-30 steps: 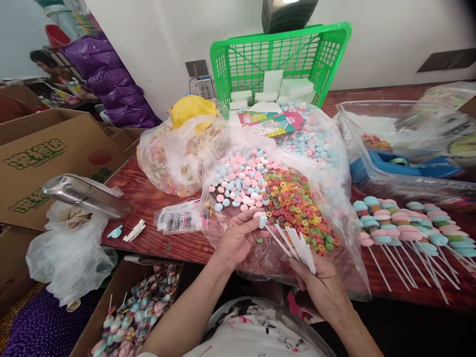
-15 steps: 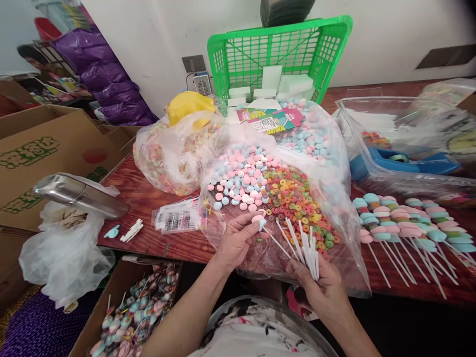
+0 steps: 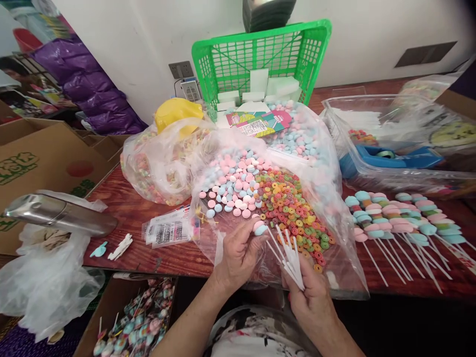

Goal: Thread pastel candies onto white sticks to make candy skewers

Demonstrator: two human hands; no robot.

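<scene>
My left hand (image 3: 238, 255) is closed, its thumb and fingertips pinching pink and blue marshmallows (image 3: 260, 228). Several white lollipop sticks (image 3: 292, 260) fan out from my right hand (image 3: 310, 292), which is wrapped round their lower ends. One stick's tip points at the marshmallows from just below; whether it touches them I cannot tell. Beyond both hands, loose pink, white and blue marshmallows (image 3: 238, 191) lie on a clear plastic bag beside a heap of colourful gummy rings (image 3: 293, 206). To the right, finished-looking marshmallow skewers (image 3: 390, 218) rest in rows on the table.
A green crate (image 3: 260, 49) with white boxes stands against the wall. Right of it is a clear bin (image 3: 390, 173) holding a blue tape dispenser (image 3: 401, 156). On the left are a steel flask (image 3: 63, 213) and printed sachets (image 3: 171, 228). Wrapped skewers fill a box (image 3: 106, 307) below.
The marshmallows in my left hand now sit slightly apart from or at the stick's tip, and the hand has turned. My right hand has shifted slightly left and down. The view has swung right.
</scene>
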